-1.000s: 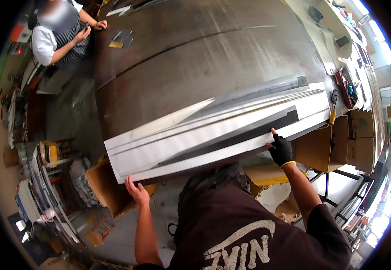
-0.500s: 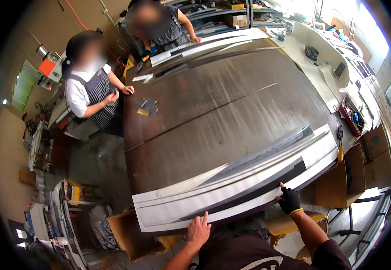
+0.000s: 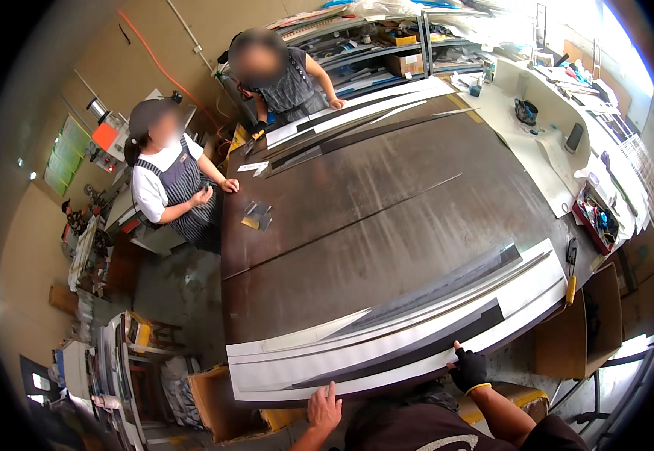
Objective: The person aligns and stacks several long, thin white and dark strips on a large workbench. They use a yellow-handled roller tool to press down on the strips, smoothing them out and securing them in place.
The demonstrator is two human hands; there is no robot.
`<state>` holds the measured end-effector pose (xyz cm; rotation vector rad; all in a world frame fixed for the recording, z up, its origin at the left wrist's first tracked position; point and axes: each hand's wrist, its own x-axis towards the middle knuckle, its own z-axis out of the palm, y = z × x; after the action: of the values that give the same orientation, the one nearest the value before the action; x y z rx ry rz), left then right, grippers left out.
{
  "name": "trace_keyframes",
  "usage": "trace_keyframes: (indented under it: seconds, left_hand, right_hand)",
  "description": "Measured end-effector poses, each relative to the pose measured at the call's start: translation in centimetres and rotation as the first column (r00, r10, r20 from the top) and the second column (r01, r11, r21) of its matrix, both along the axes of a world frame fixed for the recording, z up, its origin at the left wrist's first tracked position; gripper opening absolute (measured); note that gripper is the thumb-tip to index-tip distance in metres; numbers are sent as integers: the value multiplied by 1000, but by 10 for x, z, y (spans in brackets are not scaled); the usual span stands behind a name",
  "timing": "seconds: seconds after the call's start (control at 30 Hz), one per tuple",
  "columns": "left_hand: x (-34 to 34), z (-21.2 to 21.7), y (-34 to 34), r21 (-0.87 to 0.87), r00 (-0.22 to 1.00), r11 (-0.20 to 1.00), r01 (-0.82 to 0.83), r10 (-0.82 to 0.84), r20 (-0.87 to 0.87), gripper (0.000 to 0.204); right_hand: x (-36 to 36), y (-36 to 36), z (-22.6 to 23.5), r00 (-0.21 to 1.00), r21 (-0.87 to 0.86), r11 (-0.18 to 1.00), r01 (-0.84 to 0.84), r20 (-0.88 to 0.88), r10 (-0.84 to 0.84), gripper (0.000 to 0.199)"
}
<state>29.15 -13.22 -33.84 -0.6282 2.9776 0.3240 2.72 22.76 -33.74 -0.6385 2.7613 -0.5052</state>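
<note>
A long white sheet [image 3: 255,379] lies along the near edge of the brown table. On it rests a long, dark, tapering strip [image 3: 424,337], widest at its right end. My bare left hand [image 3: 324,410] is at the sheet's near edge, index finger stretched onto the white by the strip's narrow part. My right hand [image 3: 468,370], in a black glove with bare fingertips, has its index finger stretched to the strip's lower edge and its thumb on the white border. Neither hand appears to grip anything. Beyond the strip, a grey translucent strip [image 3: 447,282] lies along the sheet's far side.
Two people in aprons stand at the table's [image 3: 357,225] far left. Small flat pieces [image 3: 257,215] lie near one. A yellow-handled tool [image 3: 571,274] sits at the right edge. Cardboard boxes [image 3: 210,402] stand below the near edge. A red tray [image 3: 594,218] holds tools.
The whole view has tilted, so the table and people sit lower in the picture. Both my hands have shifted slightly left along the strip, and the left fingertips sit nearer the sheet's edge.
</note>
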Motion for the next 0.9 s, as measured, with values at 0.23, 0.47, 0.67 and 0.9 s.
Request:
trace_keyframes:
  seconds: [0.23,0.47,0.67,0.9]
  left_hand:
    - [0,-8,8,-56,1000,998,8,-9,-12,67]
    - [1,-17,2,-74,996,995,69,-72,-46,66]
    - [3,-19,4,-87,998,994,60,-62,-17,64]
    - [3,-18,6,-66,997,997,48,-51,-59,64]
  right_hand:
    - [-1,-1,5,999,-12,1000,12,-38,-13,75]
    - [-2,-1,-4,998,-25,998,63,-13,-63,73]
    - [-8,-1,-6,956,-101,967,234,204,-210,68]
    - [-24,15,-22,822,-250,890,382,531,-203,65]
